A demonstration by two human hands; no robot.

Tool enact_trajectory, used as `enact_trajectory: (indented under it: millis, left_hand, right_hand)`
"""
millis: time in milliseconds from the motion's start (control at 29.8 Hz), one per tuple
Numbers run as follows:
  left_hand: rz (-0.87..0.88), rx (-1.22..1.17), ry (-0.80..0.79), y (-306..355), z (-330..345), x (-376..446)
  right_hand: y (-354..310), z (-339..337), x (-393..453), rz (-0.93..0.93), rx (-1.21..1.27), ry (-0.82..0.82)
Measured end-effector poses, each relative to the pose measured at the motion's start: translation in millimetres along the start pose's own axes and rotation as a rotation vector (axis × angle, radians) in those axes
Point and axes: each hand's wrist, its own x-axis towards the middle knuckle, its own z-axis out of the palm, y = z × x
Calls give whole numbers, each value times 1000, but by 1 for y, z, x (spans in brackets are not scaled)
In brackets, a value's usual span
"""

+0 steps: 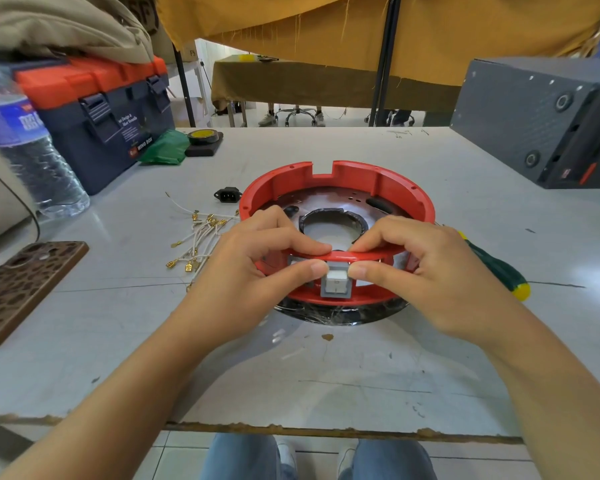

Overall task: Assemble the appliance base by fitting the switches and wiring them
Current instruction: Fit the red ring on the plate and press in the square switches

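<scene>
Switch (336, 283) grey-framed, white rocker | seated in red base (336, 188) wall

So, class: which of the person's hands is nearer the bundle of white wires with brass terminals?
Left. The left hand is beside the wire bundle, just right of it; the right hand is farther right, beyond the rocker switch.

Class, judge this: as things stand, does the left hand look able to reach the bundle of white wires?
Probably yes: the wires lie uncovered on the table just beside the left hand, but it must first release the switch.
</scene>
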Motion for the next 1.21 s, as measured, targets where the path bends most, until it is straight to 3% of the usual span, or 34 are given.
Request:
enact_trajectory:
  millis: [838, 1206]
  left_hand:
    - [-10, 0, 47, 3, 4, 0]
    - [46, 151, -12, -6, 1, -11]
  right_hand:
    - [-4, -2, 3, 84, 77, -29]
    - [-2, 0, -5, -1, -134, -42]
